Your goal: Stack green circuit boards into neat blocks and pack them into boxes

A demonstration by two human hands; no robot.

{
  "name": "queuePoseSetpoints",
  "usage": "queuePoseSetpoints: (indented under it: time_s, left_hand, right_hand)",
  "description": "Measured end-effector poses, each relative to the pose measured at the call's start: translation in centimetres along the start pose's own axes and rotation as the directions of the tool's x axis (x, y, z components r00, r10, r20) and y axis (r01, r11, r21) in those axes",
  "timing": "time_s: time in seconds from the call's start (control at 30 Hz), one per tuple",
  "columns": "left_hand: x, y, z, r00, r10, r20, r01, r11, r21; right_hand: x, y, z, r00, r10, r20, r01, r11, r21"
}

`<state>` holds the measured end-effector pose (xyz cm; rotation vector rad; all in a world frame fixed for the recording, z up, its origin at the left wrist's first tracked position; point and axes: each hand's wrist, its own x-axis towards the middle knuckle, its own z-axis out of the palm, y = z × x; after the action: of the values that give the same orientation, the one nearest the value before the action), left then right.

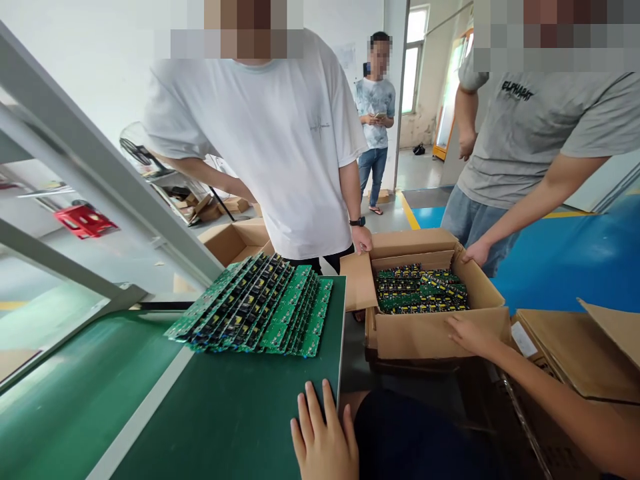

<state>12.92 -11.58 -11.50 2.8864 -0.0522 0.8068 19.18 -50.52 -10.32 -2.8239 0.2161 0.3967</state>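
My left hand (326, 437) lies flat on the green tabletop (240, 413) near its right edge, fingers spread, holding nothing. My right hand (467, 333) rests on the near flap of an open cardboard box (435, 337), its fingers apart. Inside that box are many green circuit boards (425, 290) with yellow and black parts. A large stack of green circuit boards (260, 307) leans in overlapping rows on the table, beyond my left hand.
A person in white (280, 147) touches the box's left flap; another in grey (530, 140) holds its far right corner. Someone stands farther back (375, 107). More cardboard boxes (575, 347) are at right. A metal frame (110, 153) slants across the left.
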Motion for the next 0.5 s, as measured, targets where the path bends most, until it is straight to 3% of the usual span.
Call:
queuePoseSetpoints:
  time_s: [0.13,0.27,0.4,0.5]
  left_hand:
    - [0.1,0.1,-0.4,1.000,-0.010,0.028,0.011,1.000,-0.015]
    - [0.2,0.1,-0.7,0.999,0.007,0.042,-0.007,1.000,0.015]
    - [0.2,0.1,-0.7,0.999,0.000,0.048,-0.001,1.000,0.022]
    - [0.1,0.2,-0.5,0.999,-0.025,0.046,0.024,1.000,0.015]
  right_hand:
    - [-0.4,-0.7,4.6,0.993,-0.018,0.114,0.016,1.000,0.019]
    - [-0.4,-4.2,11.2,0.954,-0.062,0.294,0.034,0.995,0.098]
    - [3.3,-10.1,16.5,0.918,-0.132,0.374,0.065,0.980,0.186]
    - [7.2,-14.2,17.9,0.919,-0.160,0.360,0.071,0.966,0.247]
